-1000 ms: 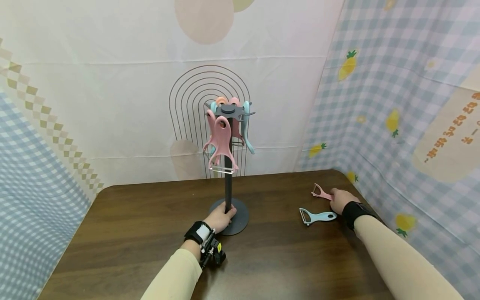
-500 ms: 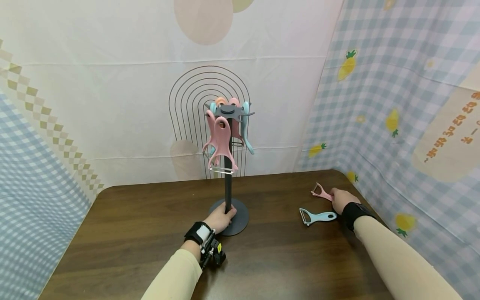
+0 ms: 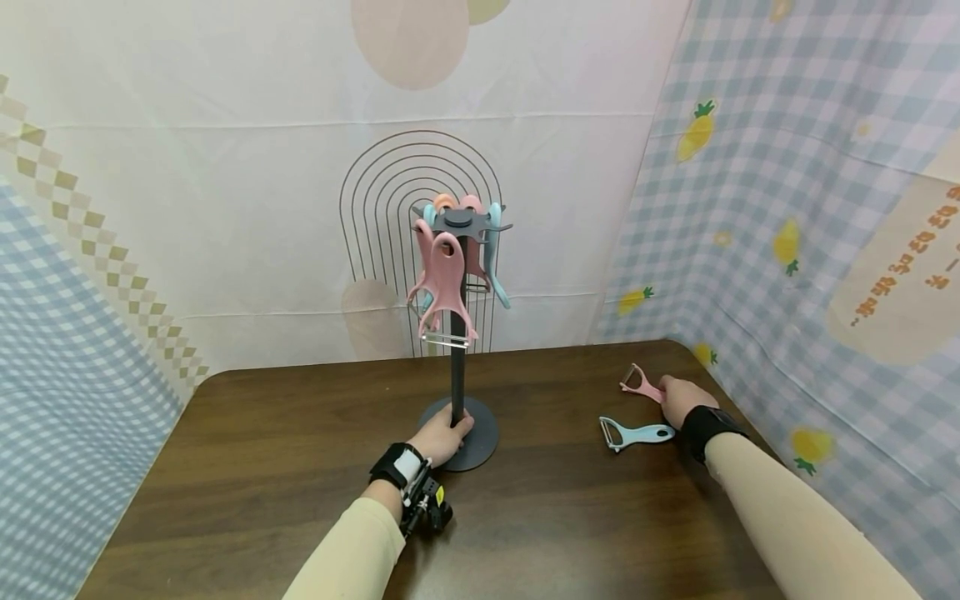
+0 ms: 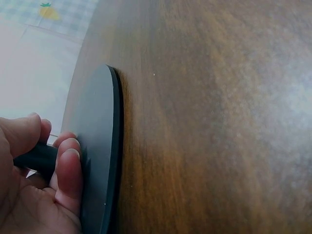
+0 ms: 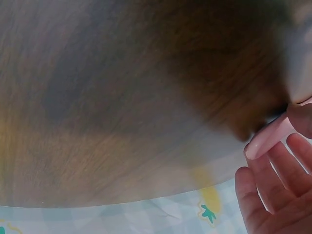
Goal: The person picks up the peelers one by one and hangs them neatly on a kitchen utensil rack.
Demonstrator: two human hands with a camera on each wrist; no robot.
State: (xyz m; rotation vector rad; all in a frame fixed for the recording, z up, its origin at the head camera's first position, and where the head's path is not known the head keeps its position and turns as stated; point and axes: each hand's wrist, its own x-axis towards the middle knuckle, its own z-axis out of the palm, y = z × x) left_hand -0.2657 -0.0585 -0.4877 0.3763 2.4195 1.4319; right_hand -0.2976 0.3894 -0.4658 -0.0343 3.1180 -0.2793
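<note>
My left hand (image 3: 437,436) is wrapped round the black post (image 3: 457,375) of a dark stand, just above its round base (image 3: 483,433). In the left wrist view, curled fingers (image 4: 68,170) circle the post close to the base plate (image 4: 97,136). Several pink, light blue and orange peelers hang from the hooks at the stand's top, a pink peeler (image 3: 447,279) in front. Far to the right, my right hand (image 3: 684,402) pinches the handle of another pink peeler (image 3: 641,385) at the table. The right wrist view shows that pink handle (image 5: 270,136) between thumb and fingers.
A light blue peeler (image 3: 637,434) lies on the brown wooden table (image 3: 300,467), just in front of the pink one. A white patterned cloth (image 3: 247,217) hangs behind the table. Blue checked cloth (image 3: 750,250) rises close beside my right hand.
The pink peeler's head and my right hand have shifted very slightly. My left hand stays on the post, and the stand and blue peeler look unmoved.
</note>
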